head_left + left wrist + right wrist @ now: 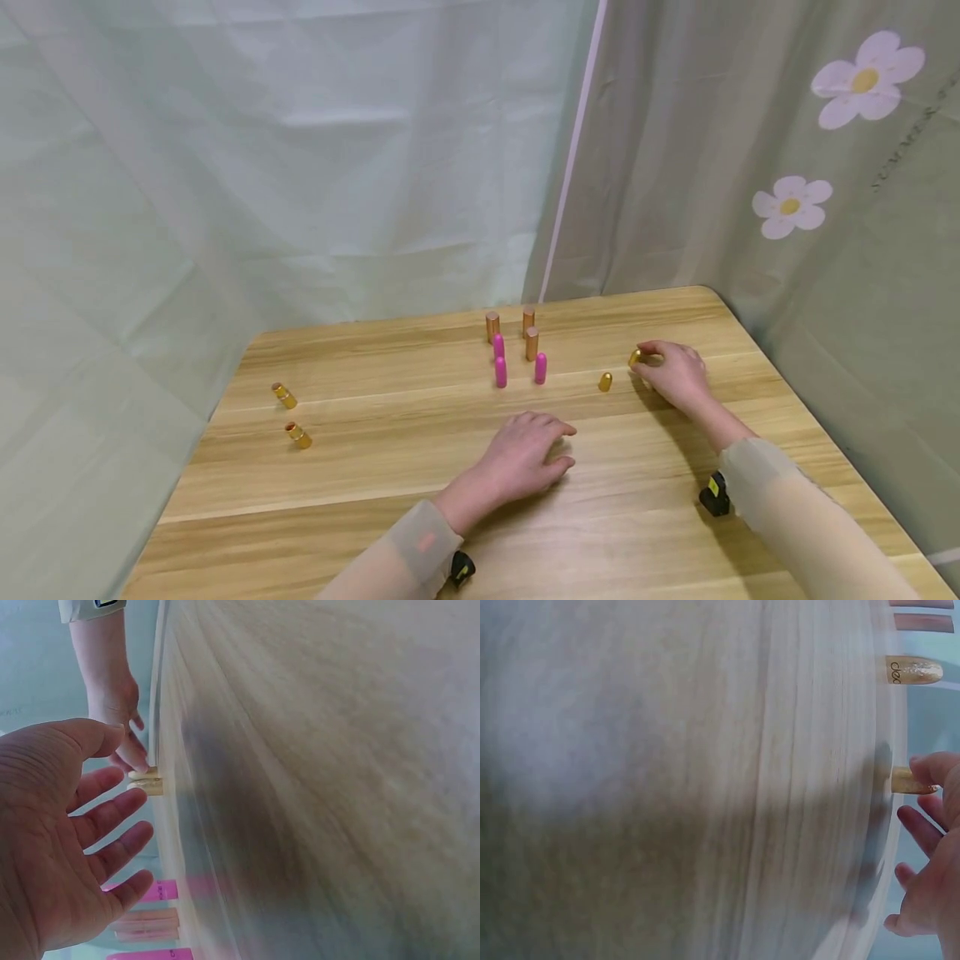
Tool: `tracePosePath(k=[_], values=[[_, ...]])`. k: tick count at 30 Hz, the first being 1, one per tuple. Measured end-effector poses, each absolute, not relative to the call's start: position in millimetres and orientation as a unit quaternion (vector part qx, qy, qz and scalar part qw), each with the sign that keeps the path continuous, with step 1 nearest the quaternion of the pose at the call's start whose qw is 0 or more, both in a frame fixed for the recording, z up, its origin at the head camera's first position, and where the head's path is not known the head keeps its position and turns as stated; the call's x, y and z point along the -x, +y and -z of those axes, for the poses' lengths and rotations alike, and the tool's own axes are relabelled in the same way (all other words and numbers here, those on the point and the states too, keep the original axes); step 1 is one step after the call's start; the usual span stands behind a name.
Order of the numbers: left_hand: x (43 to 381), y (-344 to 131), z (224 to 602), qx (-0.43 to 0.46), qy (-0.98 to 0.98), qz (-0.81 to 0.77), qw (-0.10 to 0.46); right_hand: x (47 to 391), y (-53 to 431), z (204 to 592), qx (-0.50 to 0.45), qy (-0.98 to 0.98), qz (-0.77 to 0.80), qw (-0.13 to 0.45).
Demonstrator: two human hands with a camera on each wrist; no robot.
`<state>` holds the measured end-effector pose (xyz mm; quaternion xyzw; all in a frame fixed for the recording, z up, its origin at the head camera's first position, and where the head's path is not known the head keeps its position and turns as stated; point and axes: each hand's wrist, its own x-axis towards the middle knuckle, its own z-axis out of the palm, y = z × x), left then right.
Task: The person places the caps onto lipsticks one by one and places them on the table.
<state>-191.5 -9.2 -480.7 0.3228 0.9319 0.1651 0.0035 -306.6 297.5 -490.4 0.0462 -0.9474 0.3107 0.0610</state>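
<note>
At the right of the table my right hand (675,375) pinches a gold, round-topped lipstick cap (635,358) between thumb and finger. The right wrist view shows this gold cap (904,781) upright at the tabletop, its upper end partly covered by the fingers. A second gold cap (605,382), with dark lettering in the right wrist view, stands just left of it. My left hand (521,457) hovers low over the middle of the table, fingers spread and relaxed, holding nothing. Left of both hands, two gold lipstick bases (284,396) with reddish tops stand one in front of the other.
Three pink round-topped tubes (541,368) stand near the back middle of the wooden table (390,475). Three copper cylinders (532,343) are grouped behind and among them. Pale curtains (360,150) hang along the back and sides, close to the table edges.
</note>
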Motion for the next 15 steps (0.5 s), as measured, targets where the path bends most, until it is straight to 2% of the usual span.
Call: tracePosePath(k=[15], values=[[190.3, -11.1, 482.9, -0.330, 0.929, -0.167, 0.004, 307.8, 295.1, 490.9, -0.040, -0.943, -0.319, 0.083]])
